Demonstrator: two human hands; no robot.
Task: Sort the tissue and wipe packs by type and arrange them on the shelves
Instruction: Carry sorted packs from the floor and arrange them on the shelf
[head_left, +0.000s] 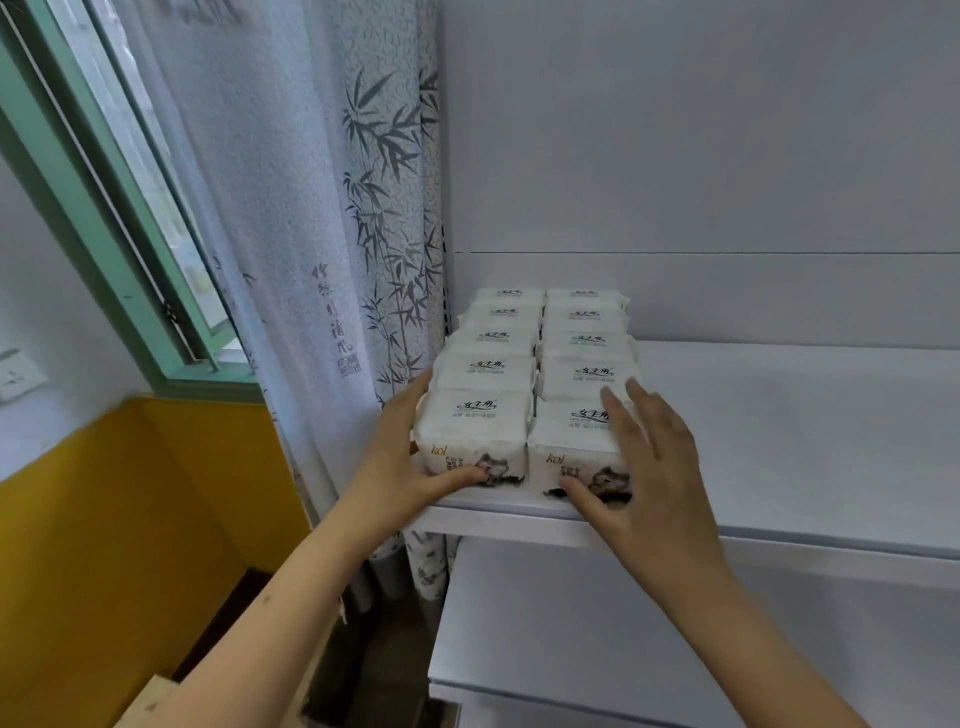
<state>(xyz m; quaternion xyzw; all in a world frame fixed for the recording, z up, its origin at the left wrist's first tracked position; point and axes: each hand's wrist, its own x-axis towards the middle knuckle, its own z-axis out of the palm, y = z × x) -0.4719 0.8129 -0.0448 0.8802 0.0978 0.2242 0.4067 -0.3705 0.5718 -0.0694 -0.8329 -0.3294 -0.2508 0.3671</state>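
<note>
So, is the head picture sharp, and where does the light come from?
Head view: soft daylight from the window at left; straight edges bow from the wide lens; tissue packs and both hands, left hand, right hand, fairly sharp; no glare.

Arms: two were in view, both bare from the lower edge of the picture up to the wrists, with no sleeve showing.
Left hand (400, 462): it was bare, without glove, ring or band; a short, unpainted nail showed on the thumb.
Right hand (649, 467): it was bare as well, ungloved, with no ring, watch or bracelet visible on it.
</note>
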